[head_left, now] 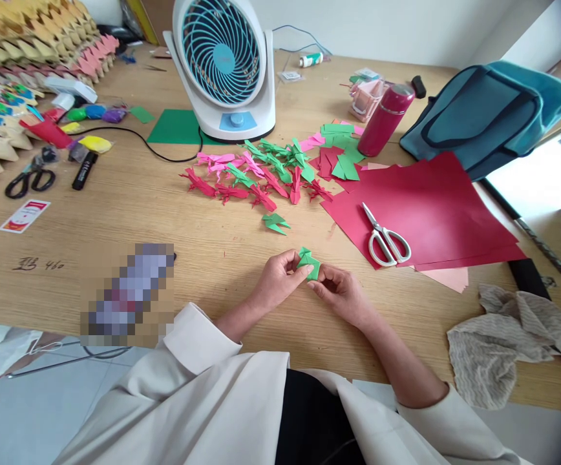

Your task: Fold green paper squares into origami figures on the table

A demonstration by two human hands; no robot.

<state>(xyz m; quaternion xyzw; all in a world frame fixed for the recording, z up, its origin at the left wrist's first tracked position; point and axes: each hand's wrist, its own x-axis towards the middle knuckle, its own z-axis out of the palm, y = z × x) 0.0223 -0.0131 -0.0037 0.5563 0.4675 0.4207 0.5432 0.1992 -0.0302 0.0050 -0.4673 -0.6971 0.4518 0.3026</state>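
A small piece of folded green paper [309, 263] is held above the near part of the table. My left hand [280, 274] pinches it with the thumb lying across its face. On the other side, my right hand [342, 294] grips its lower right edge between thumb and curled fingers. Just beyond my hands lies a separate folded green paper piece [275, 223]. Farther back, several folded paper figures in red [232, 192], green [271, 155] and pink [216, 160] lie in a loose cluster.
White-handled scissors [388, 244] rest on red paper sheets [426, 206] at the right. Behind stand a fan [232, 119], a red flask [386, 121] and a teal bag [486, 119]. A cloth [508, 342] hangs over the near right edge. Black-handled scissors [30, 177] and a marker [84, 171] lie left.
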